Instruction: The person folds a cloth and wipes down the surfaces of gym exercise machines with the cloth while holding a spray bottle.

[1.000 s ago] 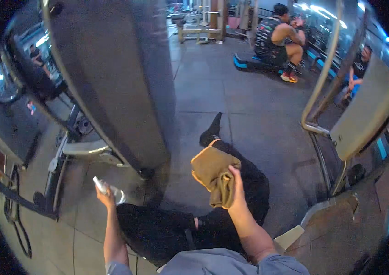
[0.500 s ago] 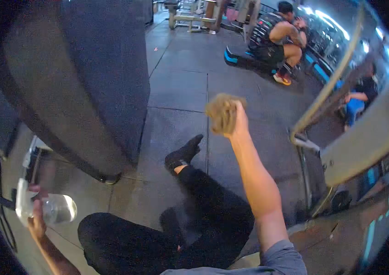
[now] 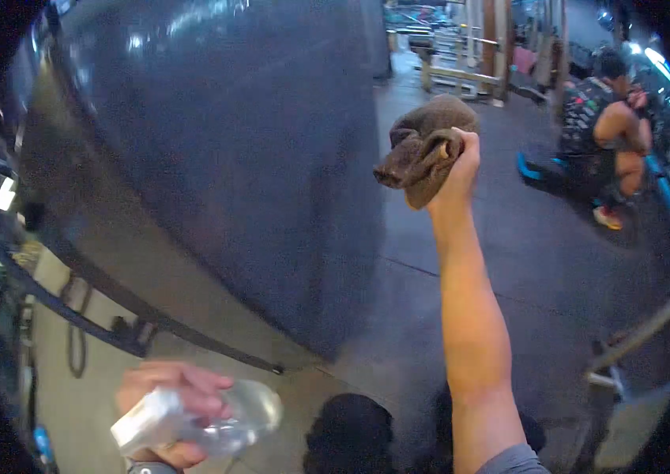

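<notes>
right hand (image 3: pixel 461 170): stretched forward, its fingers gripping a bunched cloth; the thumb presses on the folds, the other fingers are mostly hidden.
brown cloth (image 3: pixel 438 114): crumpled, held up in the right hand, seen just at the right edge of a tall dark panel (image 3: pixel 256 158); whether cloth and panel touch, i cannot tell.
left hand (image 3: pixel 185 383): low and blurred, fingers curled firmly around a bottle.
clear bottle (image 3: pixel 256 411): in the left hand, tipped on its side, white top toward the lower left, see-through body toward the right.
knee (image 3: pixel 351 434): the wearer's own, in black, between the two arms.
gym floor (image 3: pixel 501 261): dark, with thin seams; near its far right edge a person (image 3: pixel 588 126) sits, knees bent.
</notes>
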Demonstrator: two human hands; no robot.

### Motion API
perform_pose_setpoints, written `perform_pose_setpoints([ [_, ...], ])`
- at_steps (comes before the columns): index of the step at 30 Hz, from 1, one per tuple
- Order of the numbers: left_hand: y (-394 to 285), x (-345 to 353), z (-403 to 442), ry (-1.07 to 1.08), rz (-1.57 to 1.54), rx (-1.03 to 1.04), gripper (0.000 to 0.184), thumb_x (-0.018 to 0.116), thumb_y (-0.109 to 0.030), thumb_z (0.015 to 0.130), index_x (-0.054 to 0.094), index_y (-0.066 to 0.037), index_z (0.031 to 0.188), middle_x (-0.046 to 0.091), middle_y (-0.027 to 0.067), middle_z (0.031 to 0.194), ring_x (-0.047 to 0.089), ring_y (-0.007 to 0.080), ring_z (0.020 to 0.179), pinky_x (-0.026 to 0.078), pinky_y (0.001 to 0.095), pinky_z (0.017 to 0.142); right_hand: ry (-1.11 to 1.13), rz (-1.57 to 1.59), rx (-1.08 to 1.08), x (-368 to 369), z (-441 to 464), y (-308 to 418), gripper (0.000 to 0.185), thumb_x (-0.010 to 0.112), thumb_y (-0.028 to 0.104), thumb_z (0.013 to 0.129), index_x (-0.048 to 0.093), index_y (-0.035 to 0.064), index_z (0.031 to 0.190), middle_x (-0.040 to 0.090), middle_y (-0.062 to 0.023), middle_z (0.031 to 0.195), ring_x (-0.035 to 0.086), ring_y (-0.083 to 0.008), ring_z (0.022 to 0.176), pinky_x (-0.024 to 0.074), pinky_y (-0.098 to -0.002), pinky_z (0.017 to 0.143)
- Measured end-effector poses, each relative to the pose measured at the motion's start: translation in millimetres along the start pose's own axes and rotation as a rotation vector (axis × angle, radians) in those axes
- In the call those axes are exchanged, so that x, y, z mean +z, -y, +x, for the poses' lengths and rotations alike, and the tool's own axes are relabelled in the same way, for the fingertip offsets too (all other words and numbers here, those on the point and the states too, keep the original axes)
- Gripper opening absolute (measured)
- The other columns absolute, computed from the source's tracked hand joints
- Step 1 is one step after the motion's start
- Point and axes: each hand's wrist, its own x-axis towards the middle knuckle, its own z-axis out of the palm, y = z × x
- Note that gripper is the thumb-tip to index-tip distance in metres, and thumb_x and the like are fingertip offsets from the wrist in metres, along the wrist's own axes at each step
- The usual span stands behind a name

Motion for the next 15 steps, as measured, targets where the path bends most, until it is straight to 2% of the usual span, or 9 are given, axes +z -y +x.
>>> perform_pose_setpoints([
  [2,-11,26,10,-0.164,-0.125,-0.168,0.048,0.080,-0.029,0.080,0.064,0.006,0.108,0.067,0.0160,0.099,0.070,0.0284,0.095,0.059,0.0391,0.082,-0.025,0.017,-0.030,6,12,-19,0.031,0.055,0.034,0.086,0.061,0.0059,0.099,0.064,-0.0094,0.094,0.064,-0.0254,0.086,0.0543,-0.0401,0.077],
  [4,-13,58,24,-0.343,0.046,-0.235,0.043,0.073,-0.023,0.085,0.058,0.004,0.115,0.061,0.0135,0.105,0.066,0.0270,0.102,0.055,0.0391,0.090,-0.012,0.118,0.089,14,-4,-29,0.032,0.058,0.034,0.086,0.060,0.0064,0.101,0.063,-0.0085,0.095,0.064,-0.0246,0.084,0.0537,-0.0392,0.077],
  [6,-6,79,31,-0.337,0.249,-0.111,0.038,0.064,-0.016,0.090,0.052,0.003,0.121,0.059,0.0112,0.103,0.064,0.0242,0.101,0.054,0.0389,0.091,0.007,0.125,0.174,6,-14,-24,0.035,0.058,0.034,0.086,0.058,0.0057,0.107,0.062,-0.0093,0.099,0.064,-0.0253,0.088,0.0533,-0.0397,0.080],
  [8,-8,92,44,-0.388,0.396,-0.042,0.034,0.058,-0.012,0.093,0.051,0.003,0.123,0.058,0.0101,0.109,0.062,0.0184,0.098,0.054,0.0343,0.086,0.050,0.089,0.189,4,-5,-24,0.042,0.057,0.032,0.086,0.055,0.0038,0.117,0.060,-0.0118,0.107,0.063,-0.0275,0.098,0.0528,-0.0417,0.087],
  [11,-20,112,77,-0.612,0.516,-0.019,0.039,0.058,-0.010,0.094,0.049,0.004,0.129,0.058,0.0088,0.108,0.061,0.0145,0.095,0.053,0.0295,0.080,0.100,0.064,0.099,-9,6,-20,0.037,0.058,0.030,0.088,0.056,0.0040,0.114,0.061,-0.0108,0.108,0.064,-0.0249,0.098,0.0531,-0.0384,0.086],
  [13,-18,99,98,-0.752,0.656,-0.037,0.046,0.059,-0.010,0.094,0.045,0.005,0.136,0.061,0.0076,0.104,0.061,0.0120,0.089,0.052,0.0268,0.077,0.198,0.080,-0.003,-29,13,-36,0.039,0.058,0.030,0.088,0.055,0.0029,0.116,0.061,-0.0113,0.108,0.063,-0.0255,0.100,0.0532,-0.0391,0.088],
  [15,-29,99,121,-0.830,0.672,-0.026,0.035,0.061,-0.019,0.096,0.056,0.002,0.124,0.063,0.0058,0.101,0.060,0.0102,0.086,0.053,0.0270,0.075,0.206,0.137,0.005,-35,12,-37,0.040,0.058,0.030,0.088,0.054,0.0024,0.117,0.061,-0.0115,0.109,0.063,-0.0260,0.102,0.0533,-0.0393,0.088],
])
